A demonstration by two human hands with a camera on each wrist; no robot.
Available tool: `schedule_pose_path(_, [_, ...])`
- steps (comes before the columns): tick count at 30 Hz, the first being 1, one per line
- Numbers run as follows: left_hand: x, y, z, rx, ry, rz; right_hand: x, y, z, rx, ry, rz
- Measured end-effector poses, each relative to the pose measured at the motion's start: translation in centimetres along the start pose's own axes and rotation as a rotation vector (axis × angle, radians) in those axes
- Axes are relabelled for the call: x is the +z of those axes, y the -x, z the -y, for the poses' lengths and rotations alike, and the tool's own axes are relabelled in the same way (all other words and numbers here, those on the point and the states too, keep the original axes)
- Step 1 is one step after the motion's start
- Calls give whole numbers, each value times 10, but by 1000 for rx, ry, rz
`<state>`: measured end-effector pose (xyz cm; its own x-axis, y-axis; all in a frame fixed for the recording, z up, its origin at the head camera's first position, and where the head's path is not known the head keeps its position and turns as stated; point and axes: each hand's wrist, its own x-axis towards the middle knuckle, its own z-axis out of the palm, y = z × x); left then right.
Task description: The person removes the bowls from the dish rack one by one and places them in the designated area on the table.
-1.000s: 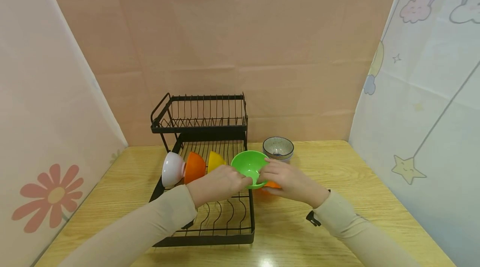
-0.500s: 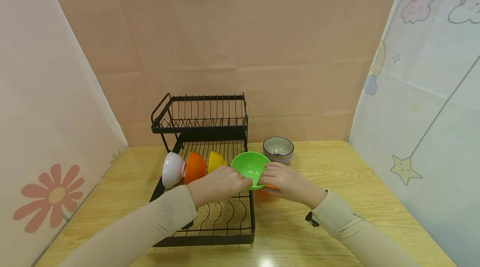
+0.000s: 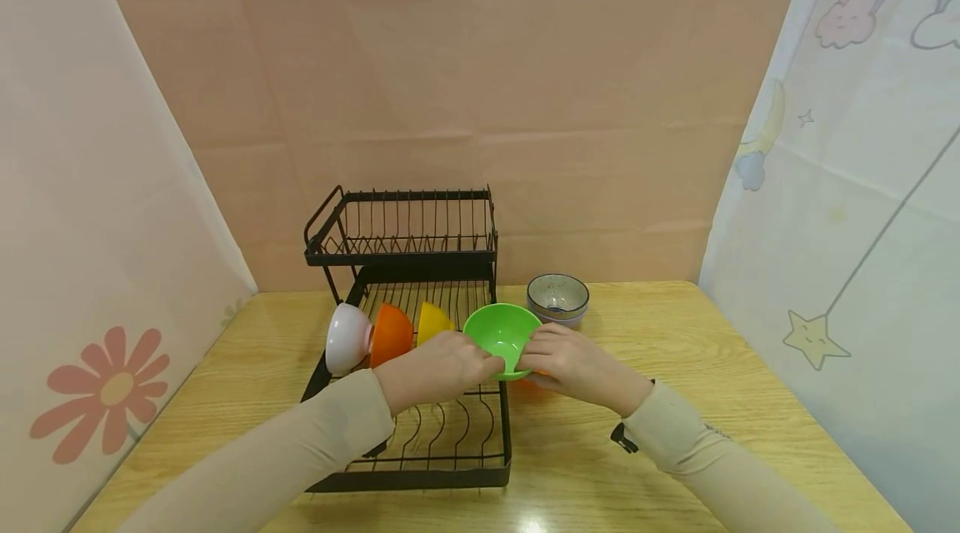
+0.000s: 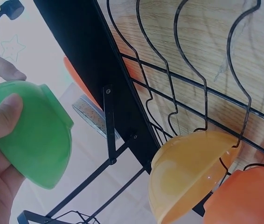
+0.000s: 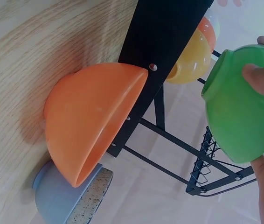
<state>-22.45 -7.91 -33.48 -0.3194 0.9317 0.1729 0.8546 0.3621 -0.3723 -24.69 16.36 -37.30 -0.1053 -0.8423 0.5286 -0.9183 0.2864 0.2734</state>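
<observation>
Both hands hold a green bowl [image 3: 501, 328] in the air over the right side of the black dish rack [image 3: 408, 479]. My left hand [image 3: 442, 366] grips its left rim, and in the left wrist view the thumb lies on the outer wall. On the opposite side my right hand [image 3: 573, 368] pinches the rim, its thumb also outside, as the right wrist view shows. Left of the green bowl, a yellow bowl [image 3: 433, 320], an orange bowl [image 3: 391, 333] and a white bowl [image 3: 347, 339] stand on edge in the rack's lower tier.
Right of the rack, another orange bowl [image 5: 92, 114] sits on the wooden table [image 3: 637, 466], mostly hidden in the head view by my right hand. Behind it stands a speckled, blue-grey bowl [image 3: 557, 300]. The rack's raised upper tier [image 3: 401, 258] is at the back, near a pinkish-tan backdrop.
Since a second ago, the green bowl has sunk very slightly and my right hand has shifted a little with it. My left hand keeps its grip nearly still.
</observation>
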Motion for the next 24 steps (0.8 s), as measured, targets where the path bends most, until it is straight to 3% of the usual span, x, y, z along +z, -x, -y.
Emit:
schedule_pose_path(8, [-1, 1, 0, 6, 24, -12, 1, 0, -1, -24, 16, -18])
schedule_pose_path(16, [-3, 1, 3, 3, 98, -21, -1, 2, 1, 6, 26, -3])
schedule_pose_path(21, [-9, 2, 10, -6, 232, -84, -1, 3, 1, 11, 24, -2])
schedule_pose_path(24, [-13, 3, 16, -52, 296, -150, 0, 5, 0, 13, 20, -10])
